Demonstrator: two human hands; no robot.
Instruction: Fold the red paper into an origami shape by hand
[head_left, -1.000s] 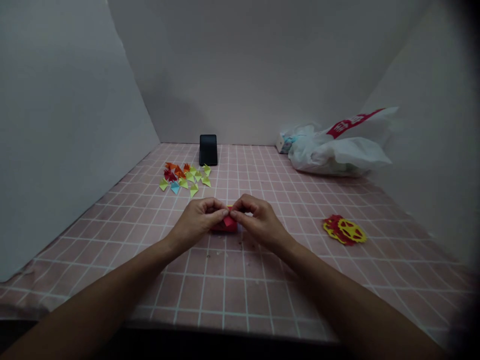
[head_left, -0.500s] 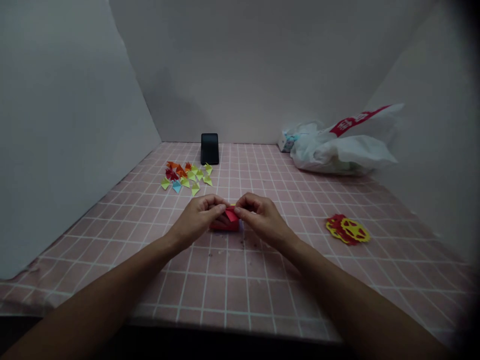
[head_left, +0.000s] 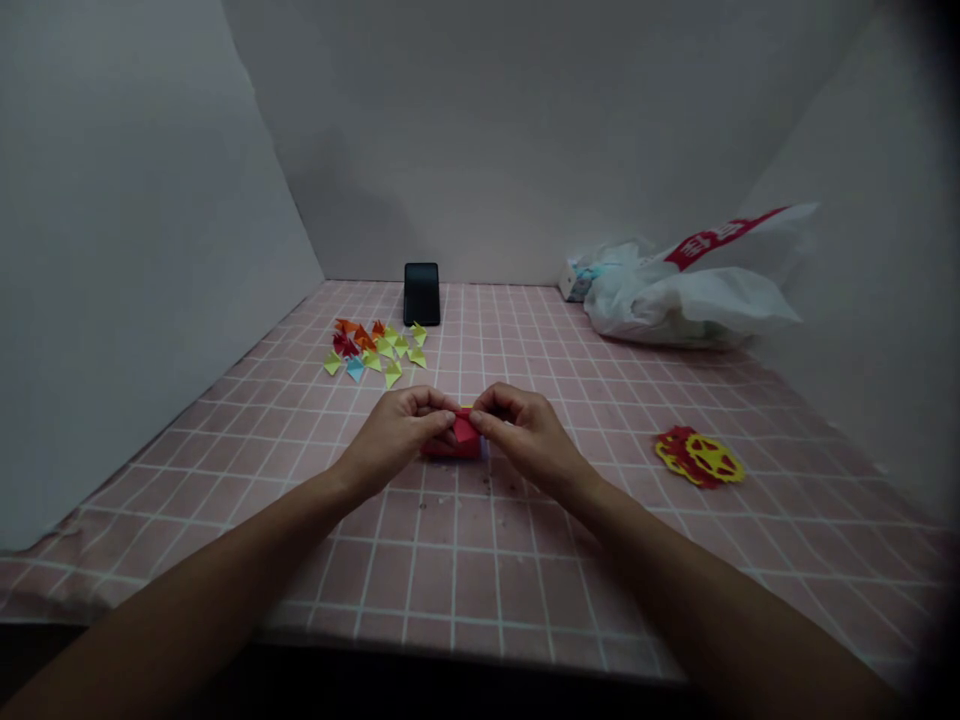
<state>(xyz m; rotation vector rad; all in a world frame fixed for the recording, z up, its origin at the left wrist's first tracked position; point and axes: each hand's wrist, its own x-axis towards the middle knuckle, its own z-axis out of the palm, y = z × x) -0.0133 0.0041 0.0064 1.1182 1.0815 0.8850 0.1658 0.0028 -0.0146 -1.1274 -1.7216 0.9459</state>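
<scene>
Between my hands, over the middle of the table, is a small folded piece of red paper. My left hand pinches its left side between thumb and fingers. From the other side my right hand pinches its upper right edge. Below and behind it lies a red stack of paper, with a yellow edge showing above; my fingers partly cover it. Farther off to the left lie several small folded paper pieces in yellow, orange, red and blue.
A black phone leans upright at the back. Red and yellow cut-out discs lie to the right. A white plastic bag and a small box stand at the back right. White panels enclose the pink checked tablecloth.
The red paper now shows a wider face below my fingertips, hanging lower. My hands stay in nearly the same place, and the whole view has shifted slightly.
</scene>
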